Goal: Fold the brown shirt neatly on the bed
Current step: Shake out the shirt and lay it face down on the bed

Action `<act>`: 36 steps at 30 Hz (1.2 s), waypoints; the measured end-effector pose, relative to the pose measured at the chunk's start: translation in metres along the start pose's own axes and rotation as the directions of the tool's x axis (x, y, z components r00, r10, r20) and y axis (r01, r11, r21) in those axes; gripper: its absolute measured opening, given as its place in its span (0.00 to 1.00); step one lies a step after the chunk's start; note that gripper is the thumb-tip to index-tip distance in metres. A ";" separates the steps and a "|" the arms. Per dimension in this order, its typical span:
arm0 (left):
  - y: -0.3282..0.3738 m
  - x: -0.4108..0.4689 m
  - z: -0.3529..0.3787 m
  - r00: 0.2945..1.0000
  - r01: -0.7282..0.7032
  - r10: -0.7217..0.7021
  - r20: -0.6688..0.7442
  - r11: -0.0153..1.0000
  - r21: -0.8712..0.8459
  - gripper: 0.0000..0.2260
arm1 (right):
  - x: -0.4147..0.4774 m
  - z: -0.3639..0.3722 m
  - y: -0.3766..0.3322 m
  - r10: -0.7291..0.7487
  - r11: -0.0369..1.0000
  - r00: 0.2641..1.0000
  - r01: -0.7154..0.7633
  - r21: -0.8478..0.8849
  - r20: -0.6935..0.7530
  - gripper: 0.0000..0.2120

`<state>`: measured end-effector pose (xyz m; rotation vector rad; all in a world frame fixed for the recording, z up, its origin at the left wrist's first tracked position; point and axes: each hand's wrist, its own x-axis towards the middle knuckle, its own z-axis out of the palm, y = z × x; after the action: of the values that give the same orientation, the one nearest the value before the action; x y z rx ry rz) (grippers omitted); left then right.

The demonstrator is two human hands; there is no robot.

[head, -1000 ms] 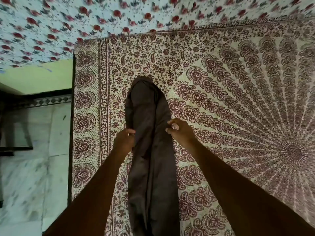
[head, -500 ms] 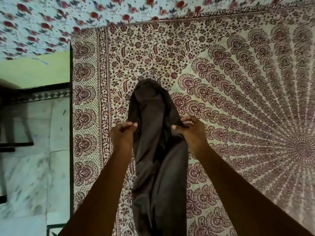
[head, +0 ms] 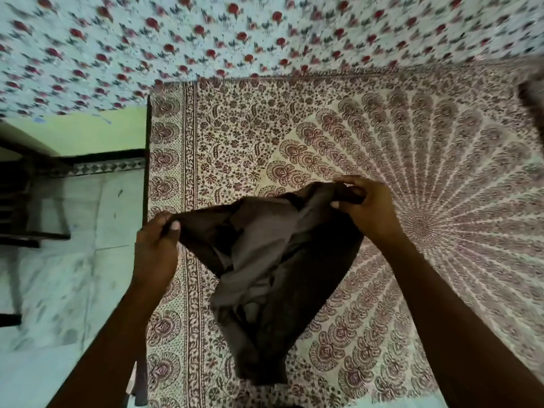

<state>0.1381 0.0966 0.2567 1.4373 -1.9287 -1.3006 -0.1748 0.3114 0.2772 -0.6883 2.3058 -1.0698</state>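
Over the bed (head: 426,148), near its left edge: brown shirt (head: 273,260) held up, bunched and creased, stretched between both hands; lower end hangs toward the bed's near edge; contact with the bed cannot be told.
Left hand (head: 156,248): at the bed's left edge; thumb and curled fingers pinch the shirt's upper left corner.
Right hand (head: 368,210): further in over the bed; fingers curled round the shirt's upper right corner.
Bed: cream cloth, dark red mandala print.
Left of the bed: pale marble floor (head: 73,275); dark furniture (head: 20,207).
Beyond the bed's far edge: floral cloth (head: 206,33), blurred.
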 end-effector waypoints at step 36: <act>0.218 -0.260 -0.049 0.768 -0.559 0.624 -0.141 0.762 0.326 0.19 | -0.222 -0.337 -0.017 -0.393 0.771 0.891 0.186 -0.609 -0.225 0.07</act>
<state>0.1623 0.3167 0.5180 0.8880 -2.1851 -0.5556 -0.2156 0.6223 0.5314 -1.2161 2.9415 -0.6254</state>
